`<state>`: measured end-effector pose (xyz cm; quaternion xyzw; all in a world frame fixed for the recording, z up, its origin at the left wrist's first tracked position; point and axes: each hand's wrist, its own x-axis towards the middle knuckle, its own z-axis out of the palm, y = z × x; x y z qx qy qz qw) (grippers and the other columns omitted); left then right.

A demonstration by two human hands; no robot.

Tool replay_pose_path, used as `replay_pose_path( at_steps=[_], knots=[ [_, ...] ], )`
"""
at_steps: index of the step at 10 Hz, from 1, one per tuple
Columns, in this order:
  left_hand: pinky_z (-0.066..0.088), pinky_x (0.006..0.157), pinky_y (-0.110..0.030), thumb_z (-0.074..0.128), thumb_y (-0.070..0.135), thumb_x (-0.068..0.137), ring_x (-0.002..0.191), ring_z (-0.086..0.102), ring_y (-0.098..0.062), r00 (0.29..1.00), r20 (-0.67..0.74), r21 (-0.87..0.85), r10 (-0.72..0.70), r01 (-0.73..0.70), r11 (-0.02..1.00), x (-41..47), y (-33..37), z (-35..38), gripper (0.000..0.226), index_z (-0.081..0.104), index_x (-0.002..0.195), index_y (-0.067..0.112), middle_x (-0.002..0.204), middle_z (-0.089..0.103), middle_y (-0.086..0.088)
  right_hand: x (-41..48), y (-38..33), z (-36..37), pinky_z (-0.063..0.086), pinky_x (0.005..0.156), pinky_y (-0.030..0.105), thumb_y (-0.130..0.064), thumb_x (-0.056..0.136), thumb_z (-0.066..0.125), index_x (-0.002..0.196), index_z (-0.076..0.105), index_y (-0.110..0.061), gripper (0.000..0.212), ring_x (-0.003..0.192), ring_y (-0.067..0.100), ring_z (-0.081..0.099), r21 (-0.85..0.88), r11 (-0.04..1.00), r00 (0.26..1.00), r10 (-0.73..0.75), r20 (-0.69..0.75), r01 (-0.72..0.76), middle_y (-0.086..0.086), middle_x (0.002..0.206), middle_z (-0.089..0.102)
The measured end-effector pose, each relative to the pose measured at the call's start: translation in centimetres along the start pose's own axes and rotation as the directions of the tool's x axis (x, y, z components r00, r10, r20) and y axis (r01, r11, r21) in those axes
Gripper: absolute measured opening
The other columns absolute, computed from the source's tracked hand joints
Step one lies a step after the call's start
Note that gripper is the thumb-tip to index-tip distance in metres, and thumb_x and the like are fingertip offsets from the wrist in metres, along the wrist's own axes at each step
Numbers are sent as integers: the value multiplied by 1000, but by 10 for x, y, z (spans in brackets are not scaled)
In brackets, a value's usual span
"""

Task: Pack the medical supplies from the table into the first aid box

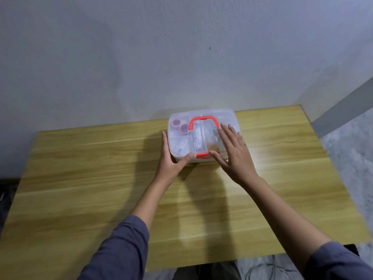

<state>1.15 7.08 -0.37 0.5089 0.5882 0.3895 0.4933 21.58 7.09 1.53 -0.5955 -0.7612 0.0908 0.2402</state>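
A translucent plastic first aid box with an orange handle and an orange front latch stands at the far edge of the wooden table, lid down. Through the lid I see two red-capped bottles, a white roll and other supplies inside. My left hand lies flat against the box's left front corner, thumb along the front wall. My right hand rests spread on the right part of the lid, thumb near the latch. Neither hand grips anything.
A pale wall rises right behind the box. The table's right edge drops to a speckled floor, and cables lie on the floor below the near edge.
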Motion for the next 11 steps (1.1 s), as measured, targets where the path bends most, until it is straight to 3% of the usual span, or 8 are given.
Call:
replay_pose_path(
  at_steps=[1, 2, 3, 6, 8, 9, 10, 11],
  knots=[
    [12, 118, -33, 74, 32, 77, 138, 2, 7, 999, -12, -4, 30, -30, 1000, 8, 10, 2, 105, -4, 147, 26, 153, 0, 19, 6, 1, -5, 7, 118, 28, -47, 89, 46, 147, 17, -11, 74, 144, 10, 4, 328, 915, 964, 264, -42, -236, 3, 157, 15],
    [21, 113, -23, 73, 34, 71, 121, 12, 30, 998, 1, -22, 60, -60, 998, 17, 15, 3, 100, 6, 144, 32, 133, 9, 42, 10, 3, -4, 9, 119, 30, -40, 91, 51, 148, 8, -17, 75, 145, 7, 4, 523, 751, 899, 431, 73, -403, -2, 159, 7],
    [29, 90, 2, 71, 23, 72, 112, 26, 34, 991, 45, -51, 128, -125, 991, 28, 21, 2, 78, 19, 123, 51, 121, 26, 45, 19, 11, -2, 14, 114, 25, -40, 90, 54, 148, 9, -22, 76, 143, 7, 11, 618, 657, 881, 455, 130, -431, -6, 158, 11],
    [29, 96, -1, 73, 21, 72, 112, 21, 36, 994, 79, -59, 75, -70, 996, 72, 21, 5, 97, 5, 140, 33, 127, 14, 41, 59, 30, 0, 17, 108, 22, -45, 85, 55, 147, 9, -23, 81, 132, -2, 15, 657, 618, 883, 436, 171, -433, -4, 156, 14],
    [26, 105, -14, 78, 38, 69, 134, 18, 5, 995, 101, -57, 27, -22, 998, 71, 24, 1, 110, 0, 147, 27, 147, 16, 21, 59, 28, -6, 21, 109, 26, -47, 82, 55, 147, 11, -24, 82, 133, 4, 21, 655, 614, 884, 423, 199, -441, -5, 151, 21],
    [27, 113, -35, 78, 60, 55, 141, 20, -11, 991, 131, 6, -22, 21, 1000, 66, 29, 0, 122, 0, 146, 36, 155, 16, 5, 58, 25, -13, 20, 106, 24, -37, 88, 57, 147, 9, -20, 78, 133, 4, 21, 626, 634, 884, 408, 227, -454, -10, 146, 22],
    [25, 115, -45, 76, 65, 55, 141, 22, -23, 996, 58, 205, -61, 48, 978, 73, 35, -3, 122, 8, 146, 21, 153, 21, -8, 67, 23, -28, 35, 109, 39, -40, 82, 63, 135, 35, -19, 64, 130, 22, 43, 590, 651, 877, 392, 278, -478, 5, 139, 45],
    [3, 115, -27, 72, 42, 75, 145, -4, -18, 998, 47, 398, -42, 20, 917, 36, 32, -5, 107, -1, 148, 13, 158, -6, -4, 47, 28, -31, 39, 87, 34, -34, 81, 65, 119, 45, -7, 50, 114, 30, 50, 398, 783, 876, 395, 276, -478, 10, 118, 52]
  ],
)
